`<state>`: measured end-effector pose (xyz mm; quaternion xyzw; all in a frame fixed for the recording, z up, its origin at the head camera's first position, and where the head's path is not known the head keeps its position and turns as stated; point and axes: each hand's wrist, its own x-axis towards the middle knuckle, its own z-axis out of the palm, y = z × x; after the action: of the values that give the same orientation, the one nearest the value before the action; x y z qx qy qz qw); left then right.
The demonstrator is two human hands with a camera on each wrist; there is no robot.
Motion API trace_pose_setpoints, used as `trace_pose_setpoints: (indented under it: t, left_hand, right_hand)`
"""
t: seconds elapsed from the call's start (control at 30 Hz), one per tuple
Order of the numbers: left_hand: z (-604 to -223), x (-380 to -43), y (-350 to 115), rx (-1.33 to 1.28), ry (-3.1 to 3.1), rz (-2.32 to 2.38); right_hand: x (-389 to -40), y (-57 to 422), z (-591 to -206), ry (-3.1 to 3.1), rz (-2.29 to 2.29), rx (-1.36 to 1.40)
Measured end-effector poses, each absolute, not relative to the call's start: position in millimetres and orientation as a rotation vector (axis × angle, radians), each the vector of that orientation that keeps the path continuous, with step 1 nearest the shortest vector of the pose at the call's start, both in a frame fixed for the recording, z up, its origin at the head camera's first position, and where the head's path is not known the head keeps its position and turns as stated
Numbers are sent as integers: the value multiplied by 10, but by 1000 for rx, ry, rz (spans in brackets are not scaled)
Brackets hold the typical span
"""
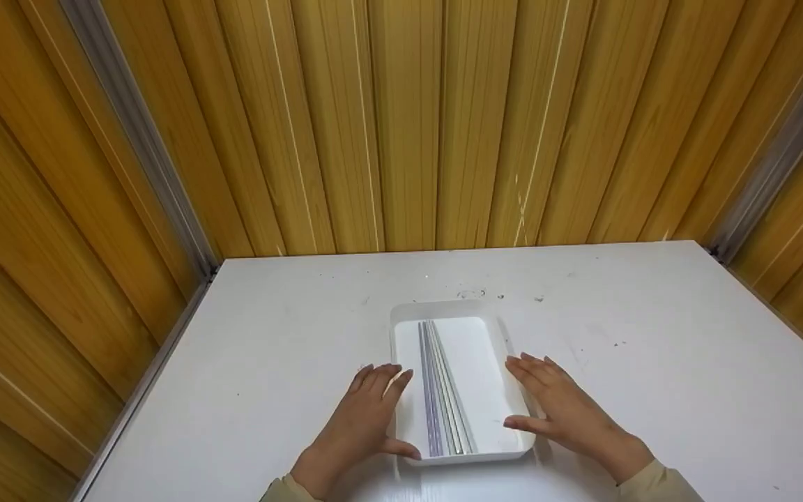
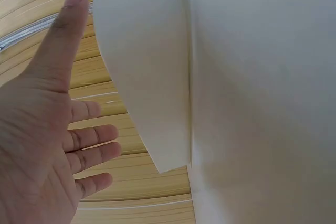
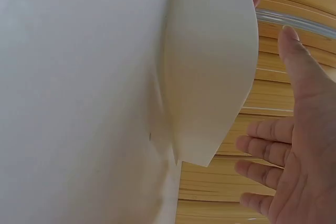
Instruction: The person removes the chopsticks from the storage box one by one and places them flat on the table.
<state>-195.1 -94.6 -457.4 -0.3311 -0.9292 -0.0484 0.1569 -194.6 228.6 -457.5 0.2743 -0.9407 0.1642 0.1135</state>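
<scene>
A white rectangular tray [image 1: 492, 397] lies lengthwise on the table, nearer its front. Inside it, toward the left wall, several long thin chopsticks [image 1: 439, 390], some purple and some silver, converge at the far end. My left hand [image 1: 357, 422] is at the left side, fingers extended and thumb by the near corner. Across from it, my right hand [image 1: 572, 415] has its fingertips at the right rim and its thumb over the near right corner. Both wrist views show the tray's outer wall [image 2: 142, 77] beside straight fingers, with nothing in either palm.
The white table [image 1: 290, 335] carries small dark marks behind the tray. Wood-patterned panels [image 1: 408, 125] rise at its back and sides, with grey metal posts [image 1: 143, 132] at the corners.
</scene>
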Motion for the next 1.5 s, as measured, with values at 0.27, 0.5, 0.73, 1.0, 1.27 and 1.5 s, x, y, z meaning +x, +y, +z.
trace_pose_setpoints:
  t: [0.27,0.5,0.73,1.0,1.27,1.5]
  left_hand:
    - [-4666,-1927,-970,-961,-2586,-184]
    - [-4683,-1936,-997,-976,-2565,-170]
    - [-4667,-1960,-1021,-1027,-2499,-128]
    - [-4665,-1984,-1061,-1041,-2479,-124]
    - [-4648,-1977,-1064,-1020,-2507,-143]
    - [-4652,-1987,-1060,-1012,-2525,-157]
  right_hand:
    - [-1950,2189,-4606,-2721,477,809]
    - [-1962,2099,-4622,-2595,481,844]
    - [-1991,2007,-4640,-2523,537,854]
    - [-2014,1871,-4634,-2565,626,883]
    - [-2031,1744,-4604,-2735,612,824]
    - [-2046,1639,-4611,-2807,586,796]
